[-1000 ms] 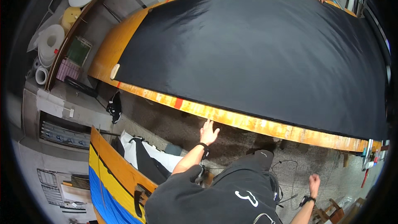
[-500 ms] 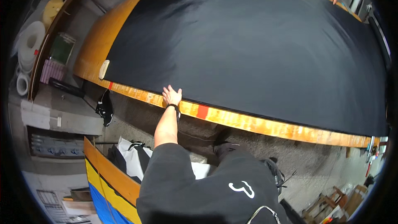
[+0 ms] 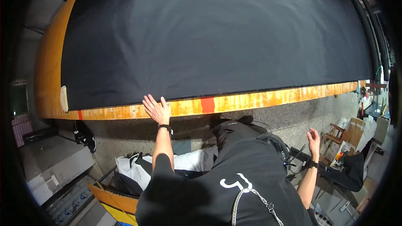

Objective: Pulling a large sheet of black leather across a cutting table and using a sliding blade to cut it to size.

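Note:
Black fabric (image 3: pixel 234 37) lies spread over a large table with an orange-brown wooden edge (image 3: pixel 259 100). My left hand (image 3: pixel 158 110) rests flat at the near edge, fingers spread over the fabric's border, holding nothing. Off the table at the right, my right hand (image 3: pixel 313 142) hangs in the air beside my body, fingers loosely bent and apart, with nothing seen in it. A pale, oblong block (image 3: pixel 64 98) sits at the fabric's near left corner.
A red band (image 3: pixel 207 104) marks the table edge. Long dark rolls (image 3: pixel 363 25) run along the far right. Behind me on the floor are white and black cloth (image 3: pixel 134 169), a wooden stool (image 3: pixel 335 133) and cardboard (image 3: pixel 356 129).
My view has turned and come closer over the table. The left hand stays at the near edge, and my right hand has come into view. The person across the table is out of view.

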`<control>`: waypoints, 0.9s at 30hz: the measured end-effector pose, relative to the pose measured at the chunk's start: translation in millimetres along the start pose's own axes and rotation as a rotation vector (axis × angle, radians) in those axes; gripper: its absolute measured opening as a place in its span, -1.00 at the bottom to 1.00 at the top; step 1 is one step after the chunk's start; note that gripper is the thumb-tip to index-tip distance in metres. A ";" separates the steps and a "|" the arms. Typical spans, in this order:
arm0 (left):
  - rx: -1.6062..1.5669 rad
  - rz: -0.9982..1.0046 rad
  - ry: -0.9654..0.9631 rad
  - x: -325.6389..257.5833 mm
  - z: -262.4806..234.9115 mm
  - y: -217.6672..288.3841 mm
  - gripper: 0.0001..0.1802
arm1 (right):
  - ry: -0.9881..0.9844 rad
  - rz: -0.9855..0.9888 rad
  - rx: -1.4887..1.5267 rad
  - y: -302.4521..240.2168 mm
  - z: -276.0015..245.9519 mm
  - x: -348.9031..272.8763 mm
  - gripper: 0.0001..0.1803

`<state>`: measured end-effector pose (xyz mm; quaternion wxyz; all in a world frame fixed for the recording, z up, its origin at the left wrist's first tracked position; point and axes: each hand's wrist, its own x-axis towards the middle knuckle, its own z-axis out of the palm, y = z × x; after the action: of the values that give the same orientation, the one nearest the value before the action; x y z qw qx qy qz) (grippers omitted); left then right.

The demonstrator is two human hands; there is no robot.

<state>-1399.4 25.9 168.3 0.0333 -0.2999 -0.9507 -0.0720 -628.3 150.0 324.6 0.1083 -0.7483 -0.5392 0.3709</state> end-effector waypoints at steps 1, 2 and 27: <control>0.012 -0.004 0.040 -6.3 2.4 2.2 -0.20 | -0.027 -0.010 -0.054 -8.5 3.1 -2.7 -0.59; -0.012 0.007 0.062 -9.1 -0.1 12.0 -0.20 | -0.076 -0.020 -0.103 -8.9 5.6 -9.4 -0.57; -0.319 0.991 -0.405 -233.6 -29.8 586.5 -0.20 | 0.209 0.408 0.390 295.3 -61.8 -5.8 -0.56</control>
<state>-870.4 364.1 241.4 -0.1659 -0.7201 -0.6607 -0.1318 -373.0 42.9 204.5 0.2283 -0.8403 -0.2823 0.4027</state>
